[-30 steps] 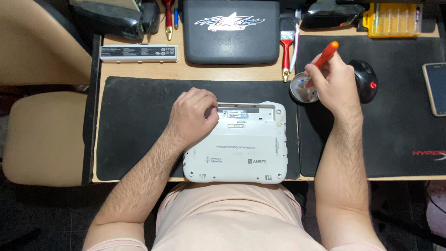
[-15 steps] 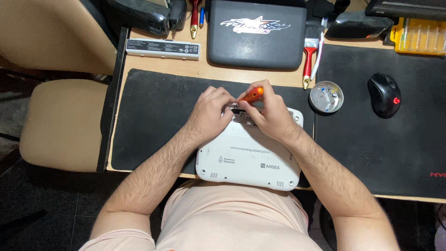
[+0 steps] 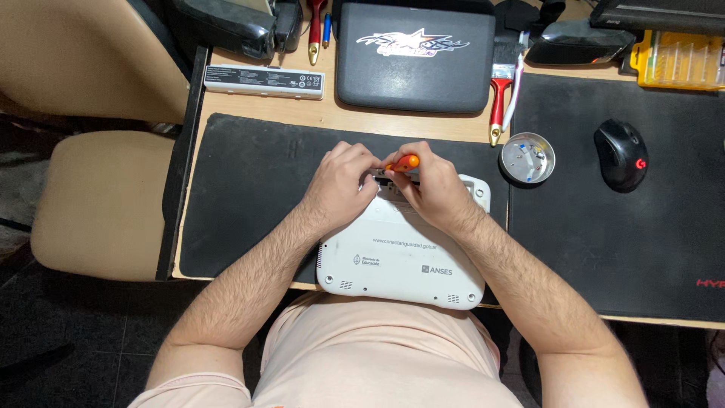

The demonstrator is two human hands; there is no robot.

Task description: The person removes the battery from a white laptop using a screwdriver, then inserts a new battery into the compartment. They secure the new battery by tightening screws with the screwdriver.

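A small white laptop lies upside down on a black desk mat, its near edge over the desk's front edge. My right hand is closed around an orange-handled screwdriver, held upright over the laptop's far edge. My left hand rests on the same far edge, fingers curled beside the screwdriver's tip. The tip itself is hidden between my fingers.
A small round metal dish with tiny parts sits right of the laptop. Beyond are a red-handled brush, a dark closed laptop, a white battery pack and a black mouse on a second mat. A beige chair stands left.
My right hand came from the metal dish to the laptop's far edge with the screwdriver. Since half a second ago the screwdriver has turned more upright, and both hands stay close together.
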